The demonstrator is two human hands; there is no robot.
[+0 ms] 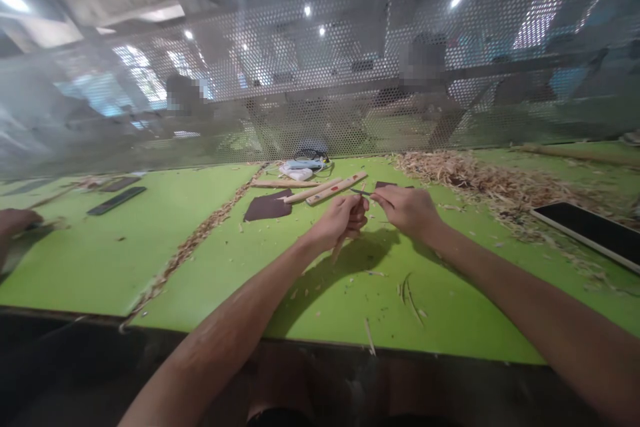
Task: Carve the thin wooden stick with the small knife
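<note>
My left hand (344, 219) is closed in a fist round a thin wooden stick (338, 250) whose lower end pokes out below the fingers. My right hand (407, 209) is closed on a small knife (361, 193), its dark blade pointing left toward the left hand's thumb. Both hands meet above the middle of the green table (200, 240). Behind them lie two or three pale wooden sticks (336, 188) and a dark brown sheet (268, 206).
A heap of wood shavings (465, 177) lies at the back right, and a line of shavings (200, 237) follows the table seam. A black tablet (585, 230) sits at right, a dark strip (116, 200) at left. Another person's hand (17, 221) rests at far left. Perforated mesh (350, 80) walls the back.
</note>
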